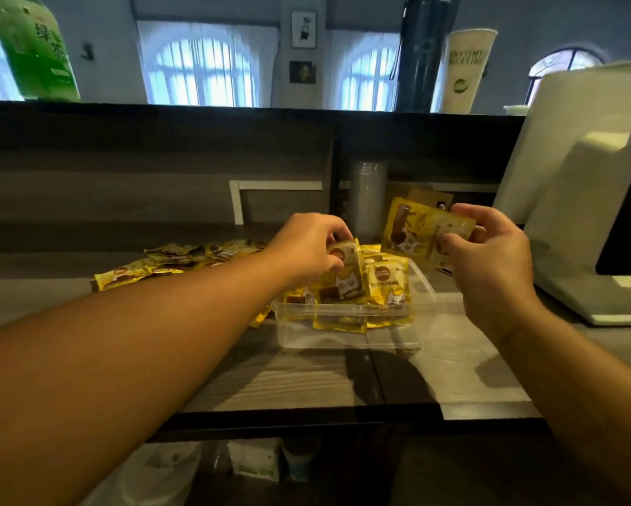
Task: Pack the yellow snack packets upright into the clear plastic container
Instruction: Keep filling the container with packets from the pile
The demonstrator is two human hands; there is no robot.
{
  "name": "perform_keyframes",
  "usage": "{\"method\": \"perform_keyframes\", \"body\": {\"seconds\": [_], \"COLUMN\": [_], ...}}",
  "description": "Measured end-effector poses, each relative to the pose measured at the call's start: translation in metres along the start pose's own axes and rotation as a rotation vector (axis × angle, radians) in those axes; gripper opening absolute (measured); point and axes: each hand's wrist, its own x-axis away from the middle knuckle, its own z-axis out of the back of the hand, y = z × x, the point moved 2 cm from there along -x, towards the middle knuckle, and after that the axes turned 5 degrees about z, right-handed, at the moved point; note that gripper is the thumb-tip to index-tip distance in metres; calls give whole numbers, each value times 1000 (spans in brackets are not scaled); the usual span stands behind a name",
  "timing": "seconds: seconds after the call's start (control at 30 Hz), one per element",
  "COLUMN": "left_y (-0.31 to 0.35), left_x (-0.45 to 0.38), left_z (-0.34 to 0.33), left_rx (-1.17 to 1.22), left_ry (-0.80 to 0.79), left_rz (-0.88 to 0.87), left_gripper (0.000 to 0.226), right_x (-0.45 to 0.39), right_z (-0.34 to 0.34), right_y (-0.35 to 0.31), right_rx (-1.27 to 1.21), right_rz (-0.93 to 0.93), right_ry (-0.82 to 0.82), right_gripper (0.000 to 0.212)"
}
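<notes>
Spanning the whole lower view, the wood-grain surface (pixel 306 381) runs from a dark back panel to its near edge, which crosses the bottom third; a wide bare strip lies between that edge and the container. To the right, a white machine (pixel 576 199) stands on the surface, its base close beside the container's right side, so room there is tight. On the ledge above stand a green bottle (pixel 36 49), a dark flask (pixel 425 52) and a paper cup (pixel 467 71).

The clear plastic container (pixel 346 332) sits near the middle, long axis running left to right, open top up. Several yellow snack packets (pixel 387 286) stand upright inside it, faces toward the camera, tops rising above the rim. Left of and behind it, a loose heap of packets (pixel 168 259) lies flat, reaching toward the back panel.

The left hand (pixel 306 250) reaches over the container from the left, fingers curled and pinching the top of a standing packet (pixel 346 275) whose long axis is vertical, leaning slightly; its lower end seems to be inside the container, though the forearm and glare make this uncertain. The right hand (pixel 489 253) is raised behind and right of the container, well apart from the left, thumb and fingers gripping a held packet (pixel 419 228) by its right end, face to the camera, long axis roughly level and tilted.
</notes>
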Motion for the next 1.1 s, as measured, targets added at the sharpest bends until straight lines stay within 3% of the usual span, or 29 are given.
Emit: {"method": "perform_keyframes", "body": {"seconds": [0.23, 0.43, 0.53, 0.63, 0.73, 0.87, 0.97, 1.1], "left_y": [10, 14, 9, 1, -7, -8, -9, -9], "left_x": [-10, -20, -22, -27, -30, -32, -34, -36], "left_z": [-29, -45, -46, -42, -40, -46, -49, -49], "left_rx": [-491, -628, -535, -546, -673, -710, -694, -693], "left_ry": [-48, 16, -71, -211, -276, -225, -195, -218], "left_rz": [-208, -291, -222, -159, -145, -168, -152, -142], "left_gripper": [41, 45, 61, 96, 113, 116, 113, 113], "right_x": [-10, -14, -19, -25, -29, -30, -31, -38], "right_z": [10, 11, 10, 5, -9, -35, -49, -56], "right_y": [4, 9, 11, 10, 6, 6, 11, 28], "right_rx": [98, 317, 465, 626, 833, 1198, 1191, 1531], "right_rz": [78, 231, 283, 309, 313, 320, 323, 488], "right_ry": [-132, -268, -374, -511, -667, -833, -951, -923], "right_gripper": [21, 25, 22, 21, 28, 47, 53, 84]}}
